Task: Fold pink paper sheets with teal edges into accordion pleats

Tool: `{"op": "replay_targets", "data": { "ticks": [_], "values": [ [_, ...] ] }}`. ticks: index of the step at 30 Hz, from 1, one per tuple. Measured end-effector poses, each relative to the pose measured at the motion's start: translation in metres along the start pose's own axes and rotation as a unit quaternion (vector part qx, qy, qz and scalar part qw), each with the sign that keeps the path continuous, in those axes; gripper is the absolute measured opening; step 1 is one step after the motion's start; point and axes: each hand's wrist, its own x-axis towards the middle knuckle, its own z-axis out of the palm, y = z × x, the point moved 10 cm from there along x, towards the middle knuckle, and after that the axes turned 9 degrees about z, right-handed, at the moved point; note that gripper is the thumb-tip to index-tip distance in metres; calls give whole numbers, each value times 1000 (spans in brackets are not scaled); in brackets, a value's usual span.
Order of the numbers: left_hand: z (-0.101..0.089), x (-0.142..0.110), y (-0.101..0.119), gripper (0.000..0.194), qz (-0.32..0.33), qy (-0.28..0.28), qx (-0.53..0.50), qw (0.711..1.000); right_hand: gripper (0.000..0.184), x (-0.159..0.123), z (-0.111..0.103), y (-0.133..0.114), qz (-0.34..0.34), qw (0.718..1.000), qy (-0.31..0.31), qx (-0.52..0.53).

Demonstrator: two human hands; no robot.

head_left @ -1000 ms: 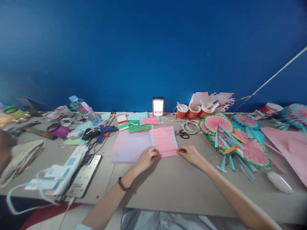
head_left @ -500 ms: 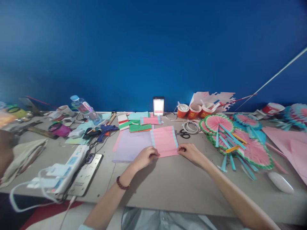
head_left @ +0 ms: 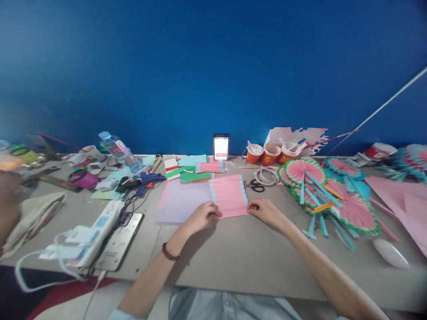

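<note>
A sheet of pink paper [head_left: 229, 195] with pale blue stripes along its left and right edges lies in front of me, its left side beside a lilac sheet [head_left: 183, 202]. With fingers curled, my left hand [head_left: 203, 214] pinches the paper's near left corner. The near right corner is between the thumb and fingers of my right hand [head_left: 264, 210]. Behind the paper, black-handled scissors [head_left: 256, 186] lie by a coiled white cable [head_left: 267, 177]. A smaller striped pink paper [head_left: 210, 167] rests on green paper [head_left: 195, 177] farther back.
Pink and green paper fans [head_left: 305, 172] lie to the right, near a white computer mouse [head_left: 390, 254]. Red paper cups [head_left: 270, 155] stand by the blue wall. Leftward are a phone [head_left: 122, 242], power strip [head_left: 100, 229], glue gun [head_left: 145, 180] and bottle [head_left: 120, 151]. Another person's hand [head_left: 10, 195] shows far left.
My left hand has shifted slightly left along the paper's near edge. The right hand keeps its corner, and the paper stays nearly still. The other person's hand at far left has moved.
</note>
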Motion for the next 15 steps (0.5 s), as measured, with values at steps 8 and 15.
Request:
{"op": "replay_targets", "data": {
  "ticks": [8, 15],
  "values": [
    [1, 0, 2, 17, -4, -2, -3, 1000, 19, -1, 0, 0, -3, 1000, 5, 6],
    [3, -2, 9, 18, 9, -10, 32, 999, 18, 2, 1, 3, -5, 1000, 12, 5]
  ]
}}
